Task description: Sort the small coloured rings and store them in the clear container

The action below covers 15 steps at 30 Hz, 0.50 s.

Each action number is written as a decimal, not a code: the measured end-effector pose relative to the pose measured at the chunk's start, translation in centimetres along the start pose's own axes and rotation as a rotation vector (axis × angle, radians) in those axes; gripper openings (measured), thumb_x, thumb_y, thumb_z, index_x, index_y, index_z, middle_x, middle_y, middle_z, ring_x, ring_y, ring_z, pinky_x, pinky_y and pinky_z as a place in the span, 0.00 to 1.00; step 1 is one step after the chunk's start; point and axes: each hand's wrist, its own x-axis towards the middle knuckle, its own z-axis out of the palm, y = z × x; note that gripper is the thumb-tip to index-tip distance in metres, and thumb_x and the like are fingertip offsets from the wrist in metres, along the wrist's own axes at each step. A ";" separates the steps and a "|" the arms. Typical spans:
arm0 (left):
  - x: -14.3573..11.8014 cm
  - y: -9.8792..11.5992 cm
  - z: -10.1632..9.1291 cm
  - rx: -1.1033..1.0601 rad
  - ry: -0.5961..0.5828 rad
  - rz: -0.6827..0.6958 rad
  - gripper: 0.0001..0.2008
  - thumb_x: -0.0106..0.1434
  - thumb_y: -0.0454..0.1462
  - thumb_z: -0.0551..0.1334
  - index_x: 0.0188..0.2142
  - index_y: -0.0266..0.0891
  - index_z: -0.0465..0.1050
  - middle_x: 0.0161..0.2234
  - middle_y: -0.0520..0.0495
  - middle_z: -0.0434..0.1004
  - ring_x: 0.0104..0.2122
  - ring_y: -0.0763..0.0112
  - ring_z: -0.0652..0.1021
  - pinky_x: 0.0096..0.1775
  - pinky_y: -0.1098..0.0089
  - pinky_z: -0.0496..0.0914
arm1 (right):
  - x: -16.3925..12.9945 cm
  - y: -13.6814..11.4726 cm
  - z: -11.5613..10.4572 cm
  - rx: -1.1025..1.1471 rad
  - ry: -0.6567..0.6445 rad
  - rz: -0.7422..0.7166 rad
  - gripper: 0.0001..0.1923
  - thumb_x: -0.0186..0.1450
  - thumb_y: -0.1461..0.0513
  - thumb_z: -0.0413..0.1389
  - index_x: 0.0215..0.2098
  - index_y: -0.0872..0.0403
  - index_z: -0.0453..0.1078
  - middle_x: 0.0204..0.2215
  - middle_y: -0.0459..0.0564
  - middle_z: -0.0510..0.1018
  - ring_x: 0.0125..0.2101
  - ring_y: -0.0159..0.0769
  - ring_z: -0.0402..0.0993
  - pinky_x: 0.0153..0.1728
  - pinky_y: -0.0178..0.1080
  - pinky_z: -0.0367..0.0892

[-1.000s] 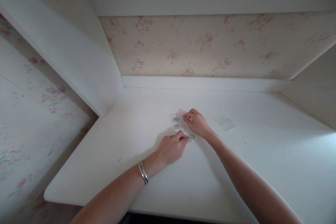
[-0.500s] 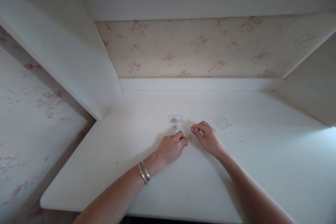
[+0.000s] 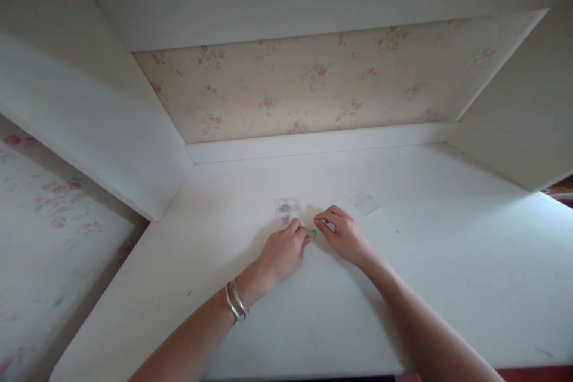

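In the head view we see both hands low on a white counter [image 3: 403, 286], meeting near its middle. Our left hand [image 3: 281, 253] lies knuckles up with the fingers curled in, the fingertips reaching right toward a small greenish disc [image 3: 314, 233]. The disc sits on the counter right between the two hands, touching or almost touching the left fingertips; it is too small for us to tell whether it is actually pinched. Our right hand [image 3: 344, 236] comes in from the right, fingers bent and drawn together, its fingertips just beside the disc on the far right side. Neither hand is spread flat.

Just beyond the left hand, slightly to the left, lies a small clear packet [image 3: 287, 208] with a dark round thing inside, flat on the counter and apart from the disc. Farther right, beyond the right hand, a second clear square piece [image 3: 363, 201] lies flat, well apart from both hands.

Two silver bangles [image 3: 236, 301] ring the left wrist. At the far side of the counter stands a wall with pale floral wallpaper [image 3: 313, 83], framed by white panels to left and right and a white shelf above.
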 end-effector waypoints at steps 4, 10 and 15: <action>1.3 -1.3 -1.2 -0.105 0.116 -0.044 0.11 0.67 0.40 0.50 0.39 0.41 0.69 0.39 0.47 0.69 0.36 0.70 0.74 0.38 0.70 0.67 | -0.1 -0.1 -0.2 -0.037 -0.049 -0.033 0.11 0.66 0.59 0.50 0.36 0.51 0.74 0.32 0.49 0.73 0.33 0.33 0.69 0.36 0.36 0.62; 4.7 -4.5 -2.0 -0.189 0.217 -0.068 0.12 0.65 0.38 0.52 0.34 0.38 0.73 0.36 0.46 0.71 0.37 0.69 0.73 0.42 0.69 0.67 | -0.5 -1.6 -0.1 -0.186 -0.220 -0.151 0.09 0.65 0.59 0.52 0.34 0.48 0.75 0.31 0.48 0.72 0.34 0.33 0.66 0.37 0.37 0.57; 7.0 -5.8 -1.6 -0.185 0.179 -0.104 0.11 0.63 0.38 0.54 0.34 0.37 0.75 0.34 0.45 0.74 0.38 0.68 0.73 0.43 0.69 0.67 | -0.8 -2.5 0.0 -0.276 -0.280 -0.200 0.11 0.66 0.60 0.50 0.33 0.48 0.74 0.31 0.48 0.71 0.34 0.33 0.63 0.37 0.38 0.53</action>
